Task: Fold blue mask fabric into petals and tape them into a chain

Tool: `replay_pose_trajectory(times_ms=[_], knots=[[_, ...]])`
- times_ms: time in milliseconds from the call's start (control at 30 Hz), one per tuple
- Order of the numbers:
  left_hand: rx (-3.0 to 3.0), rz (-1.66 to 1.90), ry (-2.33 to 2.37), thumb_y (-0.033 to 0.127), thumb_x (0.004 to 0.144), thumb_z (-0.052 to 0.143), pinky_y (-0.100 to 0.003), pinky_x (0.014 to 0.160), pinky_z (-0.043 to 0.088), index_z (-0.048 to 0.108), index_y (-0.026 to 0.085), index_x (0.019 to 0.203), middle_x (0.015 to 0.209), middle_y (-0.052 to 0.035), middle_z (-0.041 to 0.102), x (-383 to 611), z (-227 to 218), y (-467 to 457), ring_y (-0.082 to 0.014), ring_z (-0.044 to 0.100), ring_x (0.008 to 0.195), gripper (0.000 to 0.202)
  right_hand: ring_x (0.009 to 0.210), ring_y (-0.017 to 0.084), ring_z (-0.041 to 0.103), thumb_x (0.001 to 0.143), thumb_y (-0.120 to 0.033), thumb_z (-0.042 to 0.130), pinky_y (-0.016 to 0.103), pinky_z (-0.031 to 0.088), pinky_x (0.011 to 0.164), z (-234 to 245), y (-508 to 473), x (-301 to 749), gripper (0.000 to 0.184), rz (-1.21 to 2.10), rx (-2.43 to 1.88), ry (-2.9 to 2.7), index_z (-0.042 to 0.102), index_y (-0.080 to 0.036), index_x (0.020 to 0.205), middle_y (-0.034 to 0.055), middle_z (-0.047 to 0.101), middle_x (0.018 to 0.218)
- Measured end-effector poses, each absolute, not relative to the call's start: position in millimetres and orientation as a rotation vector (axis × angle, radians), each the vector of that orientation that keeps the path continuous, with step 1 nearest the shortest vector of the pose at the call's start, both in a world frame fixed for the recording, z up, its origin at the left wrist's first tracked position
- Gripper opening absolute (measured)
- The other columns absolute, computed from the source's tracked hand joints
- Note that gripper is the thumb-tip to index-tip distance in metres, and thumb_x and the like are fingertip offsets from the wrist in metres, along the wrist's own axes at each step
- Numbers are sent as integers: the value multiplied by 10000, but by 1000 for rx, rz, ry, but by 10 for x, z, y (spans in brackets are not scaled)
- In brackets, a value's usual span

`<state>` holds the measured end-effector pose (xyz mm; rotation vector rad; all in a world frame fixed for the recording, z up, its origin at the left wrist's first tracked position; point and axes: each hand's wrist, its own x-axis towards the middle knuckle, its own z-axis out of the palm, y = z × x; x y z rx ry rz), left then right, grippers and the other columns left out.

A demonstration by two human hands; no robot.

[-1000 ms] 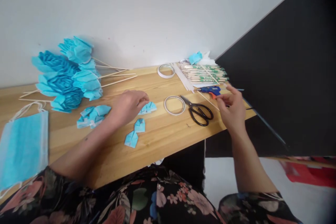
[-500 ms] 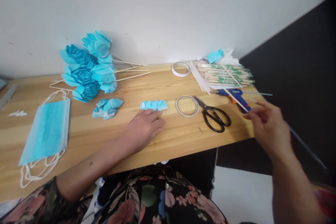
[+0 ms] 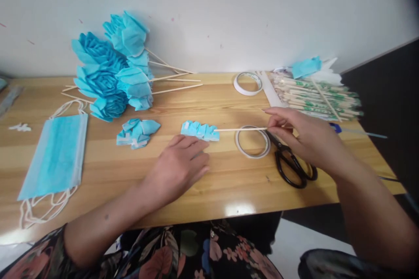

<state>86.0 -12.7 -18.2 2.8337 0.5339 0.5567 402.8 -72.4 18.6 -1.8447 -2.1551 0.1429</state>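
My right hand [image 3: 294, 133] pinches a thin wooden stick [image 3: 240, 130], held level over the table. Its tip meets the right end of a pleated light-blue fabric strip [image 3: 200, 130] with a small white patch at its left end. My left hand [image 3: 183, 163] lies palm down with fingers stretched out, fingertips at the strip's near edge. To the left sits a folded blue fabric piece [image 3: 137, 132] with white patches. Under the stick lies a tape roll [image 3: 238, 141]. Black-handled scissors [image 3: 290, 178] are partly covered by my right hand, as is a blue glue gun [image 3: 335, 128].
Blue fabric flowers on sticks [image 3: 101, 80] are piled at the back left. Face masks [image 3: 54, 157] lie at the left. Another tape roll [image 3: 244, 92] and a bundle of wooden sticks [image 3: 314, 96] stand along the wall, with a blue scrap [image 3: 307, 67] on top.
My right hand has moved left from the table's right side, bringing the stick over the tape roll to the pleated strip. My left hand has stayed by the strip.
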Motion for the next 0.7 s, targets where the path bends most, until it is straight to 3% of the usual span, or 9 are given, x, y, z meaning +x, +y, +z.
replay_pose_trajectory(times_ms=[167,700], knots=[[2812,505,516,310,975,509,-449,960,473,688,161,964,1316,-110,654,888,-237,-133,-286,593,1145,233,707,191,679,948,-320,486,297,501,647,211,-606,4110,410,192,-1884,-2253,534,-263,1351,22,724,887],[2809,427,506,370,970,511,-461,945,475,681,157,936,1247,-133,678,916,-286,-126,-293,604,1113,275,712,204,688,988,-361,415,301,465,611,206,-470,4083,397,163,-1815,-2434,528,-300,1364,29,738,951]])
